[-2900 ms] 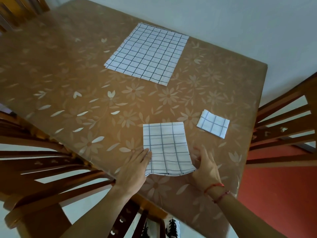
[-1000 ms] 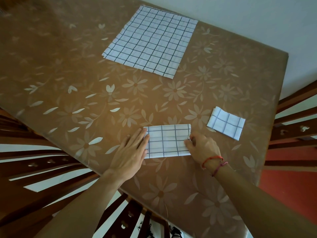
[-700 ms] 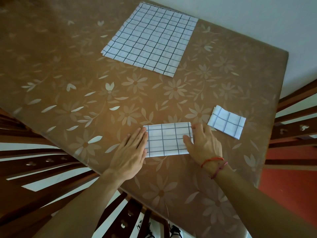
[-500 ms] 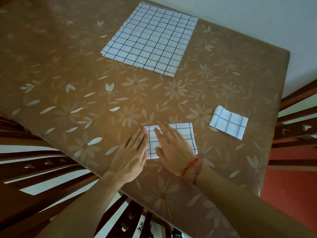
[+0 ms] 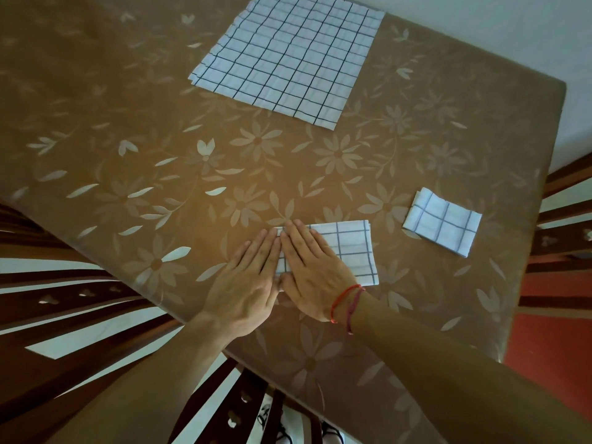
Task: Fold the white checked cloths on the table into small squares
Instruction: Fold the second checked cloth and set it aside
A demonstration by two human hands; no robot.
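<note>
A half-folded white checked cloth (image 5: 350, 248) lies as a narrow rectangle near the table's front edge. My right hand (image 5: 312, 270) lies flat on its left part, fingers straight, pressing it down. Beside it my left hand (image 5: 248, 277) rests flat at the cloth's left end, mostly on the table. A small folded square of checked cloth (image 5: 442, 219) sits to the right. A large unfolded checked cloth (image 5: 288, 56) lies flat at the far side.
The table (image 5: 144, 139) has a brown flower-patterned cover. Dark wooden chair backs stand at the front left (image 5: 64, 299) and at the right edge (image 5: 563, 225). A pale wall runs behind the table.
The cloth was folded from a longer rectangle to a short one. My right hand left its right end and slid left across it, now flat beside my left hand.
</note>
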